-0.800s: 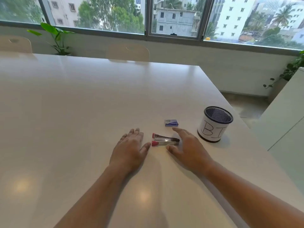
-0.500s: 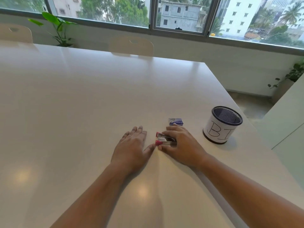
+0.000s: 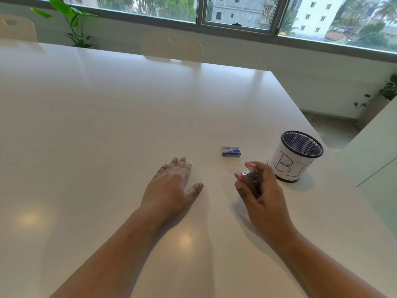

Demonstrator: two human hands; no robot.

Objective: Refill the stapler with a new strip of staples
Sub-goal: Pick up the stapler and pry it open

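A small stapler [image 3: 245, 173], silver with pink ends, is lifted off the white table [image 3: 107, 125] in my right hand [image 3: 261, 190], whose fingers wrap around it and hide most of its body. A small blue and white staple box [image 3: 231, 151] lies shut on the table just beyond, a little to the left of that hand. My left hand [image 3: 171, 188] rests flat, palm down, with fingers spread, to the left of the stapler and apart from it.
A black mesh cup [image 3: 298, 155] with a white paper label stands right of my right hand, close to the table's right edge. Two pale chairs [image 3: 171, 47] and a potted plant [image 3: 71, 24] stand along the far side under the window.
My right hand closed over the stapler where it lay, then raised it off the table and drew it to the right. My left hand stayed flat in place.
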